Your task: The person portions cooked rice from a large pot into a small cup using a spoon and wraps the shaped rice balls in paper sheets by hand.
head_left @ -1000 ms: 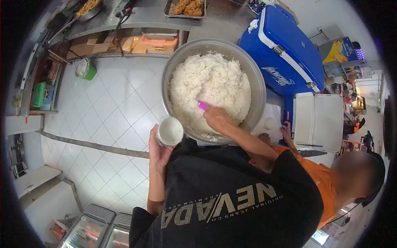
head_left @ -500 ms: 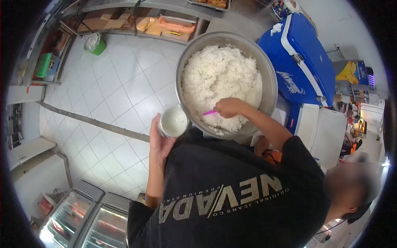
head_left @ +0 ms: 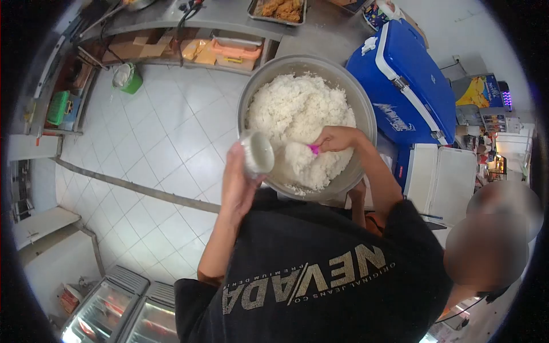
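Note:
A large metal pot (head_left: 370, 108) of cooked white rice (head_left: 303, 100) stands in front of me. My left hand (head_left: 233, 177) grips a white cup (head_left: 260, 153), tilted with its mouth toward the rice, at the pot's near left rim. Over the near part of the rice, my right hand (head_left: 336, 139) is closed around a pink rice paddle (head_left: 314, 149). A clump of rice lies on the paddle and hides its blade. The clump is close beside the cup's mouth.
A blue cooler (head_left: 412, 86) stands right of the pot. Fried food fills a tray (head_left: 277, 22) on the back counter. A green bucket (head_left: 132, 82) is on the tiled floor, glass-topped freezers (head_left: 103, 308) at lower left. Another person (head_left: 357, 197) is close on my right.
The white cup has moved right and tipped toward the rice. My right hand has lifted and turned the paddle, which now carries a clump of rice.

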Demonstrator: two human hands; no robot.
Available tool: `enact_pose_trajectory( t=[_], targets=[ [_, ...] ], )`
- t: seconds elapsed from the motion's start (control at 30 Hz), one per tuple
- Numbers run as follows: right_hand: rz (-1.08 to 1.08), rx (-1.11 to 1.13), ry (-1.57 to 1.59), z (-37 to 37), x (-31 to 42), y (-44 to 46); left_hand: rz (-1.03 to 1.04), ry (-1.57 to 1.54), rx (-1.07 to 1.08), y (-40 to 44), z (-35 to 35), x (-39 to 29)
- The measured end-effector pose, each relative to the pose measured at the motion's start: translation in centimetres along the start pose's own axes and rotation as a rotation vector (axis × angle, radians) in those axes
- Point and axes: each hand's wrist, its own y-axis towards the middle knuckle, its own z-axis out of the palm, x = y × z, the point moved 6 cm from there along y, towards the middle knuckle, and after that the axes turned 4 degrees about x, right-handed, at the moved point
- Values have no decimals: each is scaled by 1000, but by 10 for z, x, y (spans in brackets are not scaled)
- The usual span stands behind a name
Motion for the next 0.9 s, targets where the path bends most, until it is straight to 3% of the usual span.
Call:
enact_pose_trajectory(
  t=[0.13, 0.2, 0.27, 0.33, 0.47, 0.53, 0.6, 0.7, 0.9],
  targets=[
    [-168, -676, -63, 1, -1, -39, -7, -21, -51, 44, 38, 36],
    [206, -1083, -345, 31, 52, -50, -84, -61, 58, 73, 57, 60],
    [536, -1098, -355, 63, 71, -25, -127, -109, 151, 109, 58, 83],
    [520, -1128, -434, 92, 64, 5, -137, -177, 234, 144, 56, 100],
    [450, -1161, -455, 99, 58, 1, -298, 51, 76, 121, 69, 77],
    [481, -1205, -489, 91, 65, -28, -284, 25, 137, 114, 72, 73],
    [624, -1114, -318, 77, 83, -77, -235, -7, 203, 119, 78, 61],
    [539, -1252, -379, 67, 64, -103, -181, -32, 249, 117, 65, 50],
    [233, -652, -636, 74, 27, 40, -57, -198, 318, 96, 62, 2]
  ],
)
